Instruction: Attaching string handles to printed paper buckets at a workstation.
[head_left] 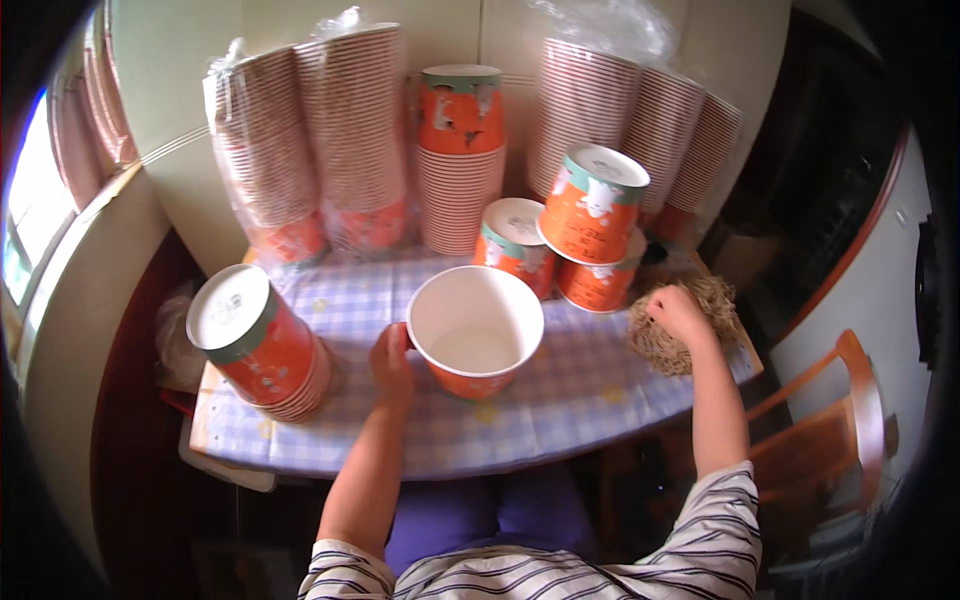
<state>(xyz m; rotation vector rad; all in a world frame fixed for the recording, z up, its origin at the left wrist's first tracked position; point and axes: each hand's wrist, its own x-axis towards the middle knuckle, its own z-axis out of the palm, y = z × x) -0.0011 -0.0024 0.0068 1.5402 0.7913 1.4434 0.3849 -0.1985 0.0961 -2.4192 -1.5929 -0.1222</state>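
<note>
My left hand point(391, 352) is curled round the side of an open orange paper cup point(474, 327), fingers closed on its wall, thumb near the rim. Cup sits upright, mouth up, white inside, in the mid of the checked tablecloth point(570, 400), right in front of me. My right hand point(678, 312) is a loose fist resting on a tan fibrous pad point(690, 325) at the table's right edge; can't tell if it's gripping the stuff or just pressing on it.

Just behind the cup: 3 lidded orange cups point(591, 215), one tilted on top of the other 2. To my left, a short stack of cups w/ a white lid point(252, 333), leaning. Along the wall at the back: tall wrapped cup stacks on the left point(310, 140), a bare stack w/ a lidded cup on top point(460, 160) in the mid, more wrapped stacks on the right point(630, 120). Wooden chair point(830, 420) to the right of the table.
</note>
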